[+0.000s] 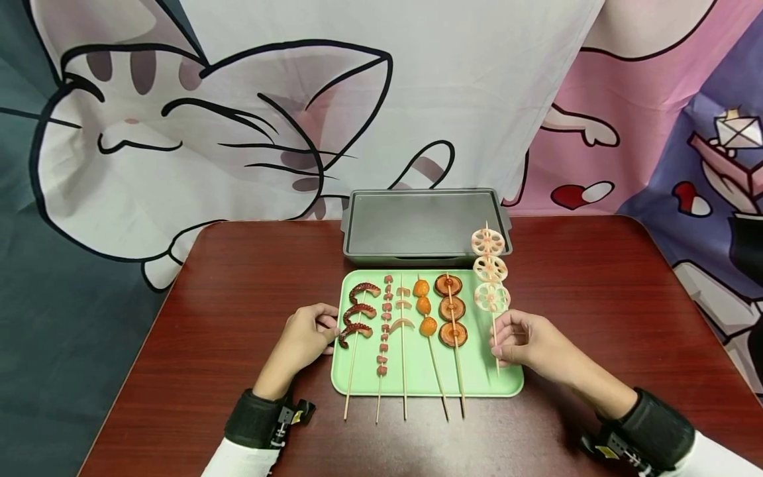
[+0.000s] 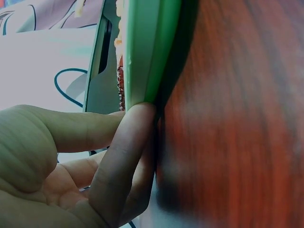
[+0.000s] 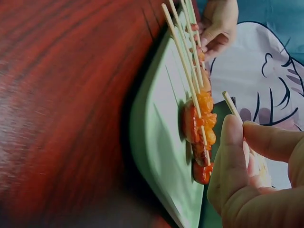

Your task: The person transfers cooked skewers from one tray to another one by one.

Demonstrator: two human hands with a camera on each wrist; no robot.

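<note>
A lotus root skewer [image 1: 490, 269] with three slices is pinched by its stick between the thumb and fingers of my right hand [image 1: 527, 338]. It is held above the right side of a light green tray [image 1: 489, 385]. My left hand [image 1: 306, 334] grips the tray's left edge, thumb and fingers on the rim [image 2: 142, 57] in the left wrist view. Across the tray lie a tentacle skewer [image 1: 359, 310], a skewer of small meat pieces [image 1: 387, 306], one of thin curved pieces [image 1: 403, 324], one of orange balls [image 1: 424, 305] and a mushroom skewer [image 1: 452, 309].
Behind the tray stands a grey rectangular grill pan [image 1: 417, 225], its right front corner partly overlapped by the lotus slices. Stick ends stick out past the tray's front edge over the brown table [image 1: 238, 285]. A cartoon-printed cloth [image 1: 465, 79] hangs behind.
</note>
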